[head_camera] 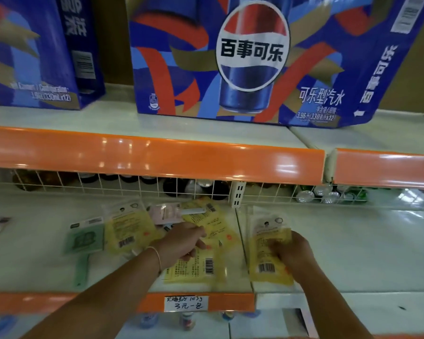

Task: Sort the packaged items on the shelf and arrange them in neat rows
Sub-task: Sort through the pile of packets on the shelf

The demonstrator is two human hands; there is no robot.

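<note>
Both bare forearms reach forward and up, converging slightly. The left hand (181,243) lies knuckles up with its fingers curled down and forward, a thin band circling the wrist just behind it. To its right and a little nearer, the right hand (295,253) is cupped, fingers bent leftward in a grip.

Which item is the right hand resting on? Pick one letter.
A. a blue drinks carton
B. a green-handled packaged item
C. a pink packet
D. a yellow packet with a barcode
D: the right hand lies on the right edge of a yellow packet whose barcode shows near its lower end, on the white shelf.
</note>
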